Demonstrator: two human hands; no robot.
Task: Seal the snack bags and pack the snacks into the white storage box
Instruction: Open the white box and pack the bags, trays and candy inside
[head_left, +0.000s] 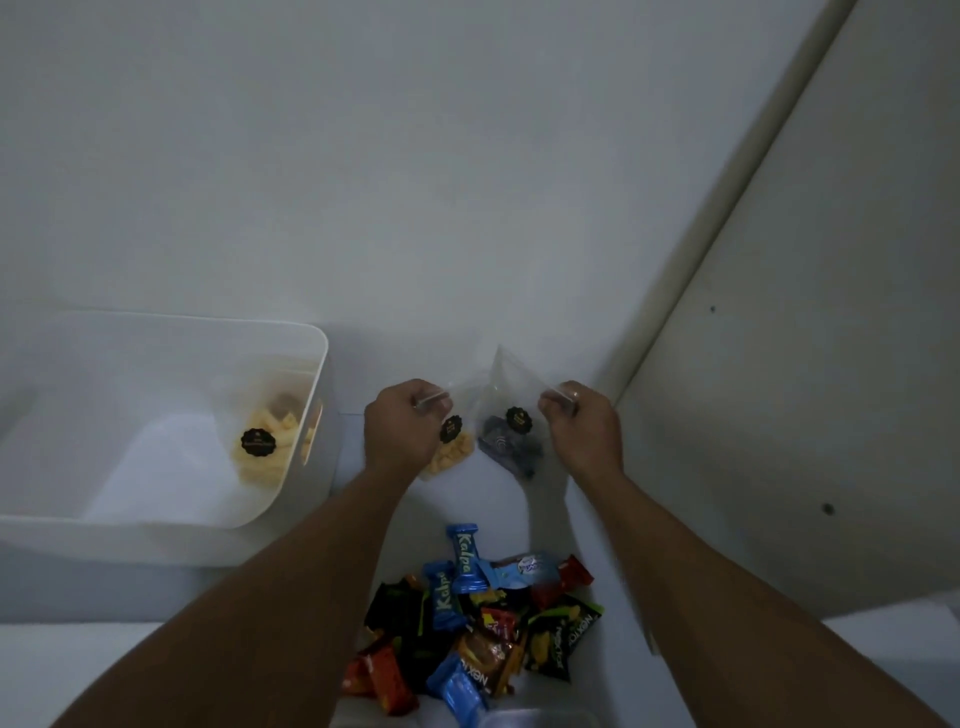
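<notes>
A clear zip bag with dark snacks (511, 441) and a round black sticker is held up above the white table. My left hand (402, 426) pinches one end of its top strip and my right hand (579, 423) pinches the other end. Just below my left hand lies a second clear bag with yellow snacks (452, 454) and its own black sticker. The white storage box (311, 343) stands at the left. Inside it rests a clear bag of pale yellow snacks (267, 452).
A heap of wrapped candies and bars (478, 618) in blue, black, red and green lies near the front edge between my forearms. The table's right edge (582, 519) drops off beside a beige wall trim (727, 218).
</notes>
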